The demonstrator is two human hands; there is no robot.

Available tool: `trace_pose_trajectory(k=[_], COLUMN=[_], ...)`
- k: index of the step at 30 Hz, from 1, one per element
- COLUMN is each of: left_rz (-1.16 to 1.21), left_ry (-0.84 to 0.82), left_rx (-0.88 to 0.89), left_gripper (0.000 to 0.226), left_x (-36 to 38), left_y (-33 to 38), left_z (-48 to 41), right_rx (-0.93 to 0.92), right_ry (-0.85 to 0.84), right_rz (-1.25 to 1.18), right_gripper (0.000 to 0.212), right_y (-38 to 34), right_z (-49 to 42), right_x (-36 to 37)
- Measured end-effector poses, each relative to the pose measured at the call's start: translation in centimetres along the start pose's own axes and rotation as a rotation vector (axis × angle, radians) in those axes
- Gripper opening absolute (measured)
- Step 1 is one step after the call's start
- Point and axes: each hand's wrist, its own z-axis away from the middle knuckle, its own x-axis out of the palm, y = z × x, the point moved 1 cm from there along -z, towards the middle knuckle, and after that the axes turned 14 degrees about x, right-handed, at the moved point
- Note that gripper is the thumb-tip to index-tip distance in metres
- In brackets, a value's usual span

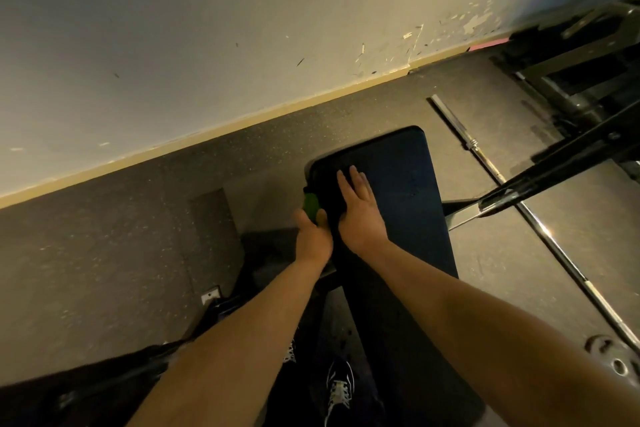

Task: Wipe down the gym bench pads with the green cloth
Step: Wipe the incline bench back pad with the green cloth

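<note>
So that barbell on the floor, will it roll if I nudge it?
Probably: the barbell is a round bar on flat floor, no plates showing. Long steel, so likely heavy. Its shiny shaft may be slippery.

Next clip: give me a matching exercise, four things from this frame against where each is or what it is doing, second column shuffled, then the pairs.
Things:
1. left hand
2. right hand
3. green cloth
4. barbell

Place or state:
A. lies on the floor, right of the bench pad
B. rests flat on the bench pad, fingers straight
C. grips the cloth
D. sticks out of a hand at the pad's left edge

Pairs: 1-C, 2-B, 3-D, 4-A
</note>
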Motion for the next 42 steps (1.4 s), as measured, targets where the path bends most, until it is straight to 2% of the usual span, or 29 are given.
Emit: trace_pose_trajectory(k=[4,6,11,17,21,29,35,42], left_rz=[0.095,0.073,0.065,0.042,0.054,0.161,0.163,0.166], left_ry=[0.009,0.044,0.157,0.138,0.204,0.159,0.231,0.237], left_rx=[-0.076,-0.035,0.123,0.176,0.106,-0.146,0.028,-0.074], left_gripper=[0.041,0.039,0.054,0.048,0.051,0.046,0.05,0.047], left_x=[0.6,0.2,-0.4,0.7,1.4,0.7,-0.1,1.1], left_y=[-1.3,-0.3,4.0,4.7,1.8,-1.2,3.0,-0.8], left_z=[1.9,1.6,-1.1,-3.0,-1.3,-0.1,-3.4,-3.0], right_rx=[0.037,0.049,0.015,-0.02,-0.041,-0.037,-0.069,-0.087], right_ry=[-0.021,-0.049,-0.071,-0.105,-0.109,-0.114,-0.102,-0.099], right_rz=[0.076,0.108,0.183,0.262,0.284,0.31,0.348,0.36], right_gripper=[0.089,0.09,0.085,0.08,0.085,0.078,0.084,0.085], right_y=[0.8,1.1,1.2,1.3,1.6,1.4,1.9,2.1], right_z=[1.1,1.3,1.0,0.8,0.7,0.9,1.0,1.0], right_x=[0.2,0.0,-1.5,-2.2,-2.0,-2.1,-1.8,-1.6])
